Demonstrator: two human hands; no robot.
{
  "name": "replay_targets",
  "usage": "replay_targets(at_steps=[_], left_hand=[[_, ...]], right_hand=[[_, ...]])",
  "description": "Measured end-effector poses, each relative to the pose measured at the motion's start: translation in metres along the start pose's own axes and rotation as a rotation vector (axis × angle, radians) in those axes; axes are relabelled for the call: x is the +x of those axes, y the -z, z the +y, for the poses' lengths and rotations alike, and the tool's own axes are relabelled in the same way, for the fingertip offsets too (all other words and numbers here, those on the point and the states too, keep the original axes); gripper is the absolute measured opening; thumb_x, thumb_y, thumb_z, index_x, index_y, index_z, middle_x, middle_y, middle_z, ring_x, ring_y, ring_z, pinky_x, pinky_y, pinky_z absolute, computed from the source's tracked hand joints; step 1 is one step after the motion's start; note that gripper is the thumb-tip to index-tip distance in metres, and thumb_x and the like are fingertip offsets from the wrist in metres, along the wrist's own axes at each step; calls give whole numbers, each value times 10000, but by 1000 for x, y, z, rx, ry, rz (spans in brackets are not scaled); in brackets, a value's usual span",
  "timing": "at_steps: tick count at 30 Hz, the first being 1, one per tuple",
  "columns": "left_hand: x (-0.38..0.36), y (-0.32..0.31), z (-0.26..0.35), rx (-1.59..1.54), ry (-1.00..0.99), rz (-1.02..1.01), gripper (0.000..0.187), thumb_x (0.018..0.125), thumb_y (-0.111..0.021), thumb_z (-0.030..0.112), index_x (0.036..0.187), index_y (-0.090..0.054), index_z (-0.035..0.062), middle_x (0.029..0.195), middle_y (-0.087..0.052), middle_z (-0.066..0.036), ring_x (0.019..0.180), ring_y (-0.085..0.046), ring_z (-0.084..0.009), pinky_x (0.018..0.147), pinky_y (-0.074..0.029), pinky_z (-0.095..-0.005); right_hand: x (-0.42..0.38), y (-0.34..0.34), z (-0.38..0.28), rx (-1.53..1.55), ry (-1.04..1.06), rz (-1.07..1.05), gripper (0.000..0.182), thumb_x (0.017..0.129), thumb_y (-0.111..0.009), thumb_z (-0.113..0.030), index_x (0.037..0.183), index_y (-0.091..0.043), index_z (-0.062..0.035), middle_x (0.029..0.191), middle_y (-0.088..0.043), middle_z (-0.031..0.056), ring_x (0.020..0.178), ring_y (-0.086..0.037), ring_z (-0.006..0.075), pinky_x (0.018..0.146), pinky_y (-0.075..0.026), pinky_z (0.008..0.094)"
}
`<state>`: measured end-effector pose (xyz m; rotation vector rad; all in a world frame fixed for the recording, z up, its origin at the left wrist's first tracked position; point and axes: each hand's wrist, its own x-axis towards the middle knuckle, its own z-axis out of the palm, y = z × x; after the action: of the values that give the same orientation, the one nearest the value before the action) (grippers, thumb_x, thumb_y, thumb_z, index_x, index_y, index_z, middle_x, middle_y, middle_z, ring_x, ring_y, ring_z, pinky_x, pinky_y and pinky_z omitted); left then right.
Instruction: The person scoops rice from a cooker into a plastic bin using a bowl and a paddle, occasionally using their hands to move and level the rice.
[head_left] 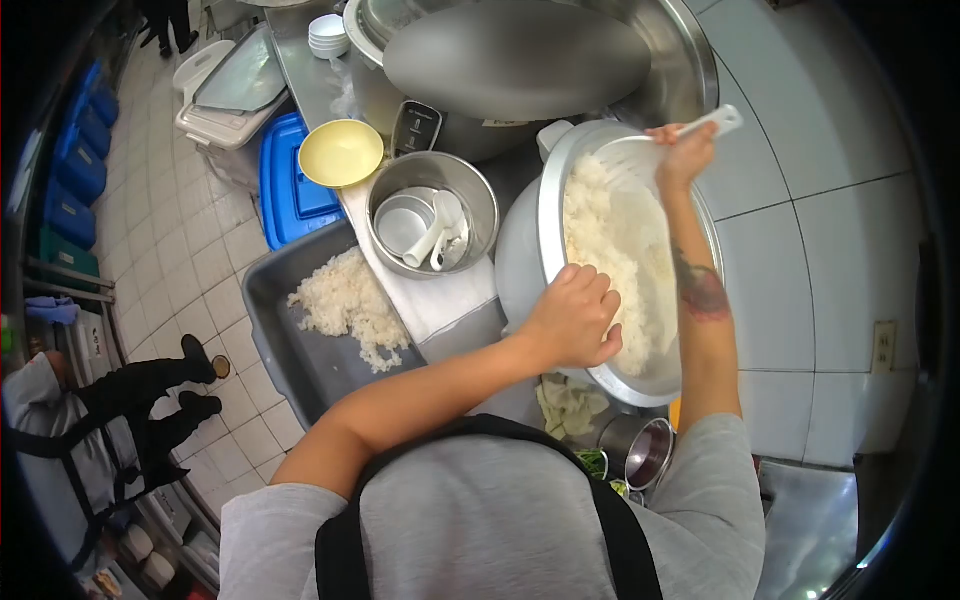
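Note:
A large metal pot (pixel 548 215) stands tilted before me, with white rice (pixel 600 225) heaped along its left side and a paler coating on the inner wall. My right hand (pixel 685 158) is closed around a white rice paddle (pixel 728 120) at the pot's far right rim; its handle end sticks out past the fist, and its blade is out of sight. Over the pot's near left rim, my left hand (pixel 575 315) is curled into a loose fist, thumb toward the rice. Whether it grips the rim or something small is hidden.
Left of the pot, a steel pot (pixel 485 215) holds white utensils and a small pan. A grey tub (pixel 285 350) contains more rice. Nearby are a yellow bowl (pixel 341 154), a blue lid (pixel 283 185) and a white cloth (pixel 425 300). Another person (pixel 100 420) is at far left.

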<state>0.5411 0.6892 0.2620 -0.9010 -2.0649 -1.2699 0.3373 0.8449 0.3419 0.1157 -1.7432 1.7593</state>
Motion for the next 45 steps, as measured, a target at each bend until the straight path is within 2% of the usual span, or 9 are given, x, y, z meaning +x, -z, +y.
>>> replay_targets(at_steps=[6,9,12,23,26,28,33,37,45], left_hand=[[0,2,1,-22,2,17,212,630,-607,238,669,-509,55,703,-460,-95,720,-471,-254,693,-372,-366],[0,1,1,-22,0,9,215,629,-608,238,663,-508,51,699,-459,-96,718,-470,-256,691,-372,-365],[-1,0,1,-14,-14,16,215,629,-608,238,656,-508,50,698,-460,-98,717,-469,-257,689,-372,-367],[-2,1,0,-25,7,-11,208,637,-601,245,655,-520,54,718,-476,-101,754,-473,-253,723,-371,-370],[-1,2,0,-26,-11,16,206,637,-598,244,651,-517,55,715,-474,-97,743,-473,-252,718,-371,-366],[-1,2,-1,-22,-8,5,205,637,-598,242,649,-515,55,714,-473,-96,736,-473,-252,718,-371,-364],[-1,0,0,-19,-4,17,202,634,-602,236,646,-511,56,707,-468,-93,714,-473,-252,712,-374,-359],[-2,3,-1,-25,1,19,200,630,-606,231,648,-510,55,698,-462,-95,708,-470,-255,694,-375,-359],[-2,2,1,-30,-27,38,207,625,-608,231,653,-515,49,693,-459,-100,704,-469,-259,677,-373,-363]], right_hand=[[-6,45,46,173,-365,86,569,926,-246,-589,857,-366,-37,560,-361,36,521,-426,200,646,-487,430],[-35,47,30,203,-432,76,565,921,-257,-596,846,-360,-46,558,-354,35,503,-403,194,654,-487,428],[-66,33,16,83,-464,-106,557,915,-272,-603,830,-342,-56,561,-353,31,495,-390,186,651,-484,415],[-115,50,-52,-188,-507,-262,503,928,-272,-584,813,-374,-104,527,-332,8,465,-364,158,585,-455,376],[-87,36,-45,-436,-359,-400,578,929,-299,-572,657,-395,-72,481,-371,28,396,-388,163,471,-443,336],[-44,27,-37,-490,-135,-296,560,947,-310,-524,635,-386,-65,479,-364,26,409,-396,167,486,-452,342],[25,32,32,-110,30,61,521,971,-278,-465,684,-367,-40,518,-380,52,423,-392,156,460,-436,328],[18,42,37,-68,-176,114,506,973,-242,-467,763,-363,-24,538,-383,58,446,-407,175,504,-462,368],[-28,70,26,-35,-240,186,544,944,-233,-541,774,-367,-42,540,-360,49,476,-405,198,585,-483,405]])
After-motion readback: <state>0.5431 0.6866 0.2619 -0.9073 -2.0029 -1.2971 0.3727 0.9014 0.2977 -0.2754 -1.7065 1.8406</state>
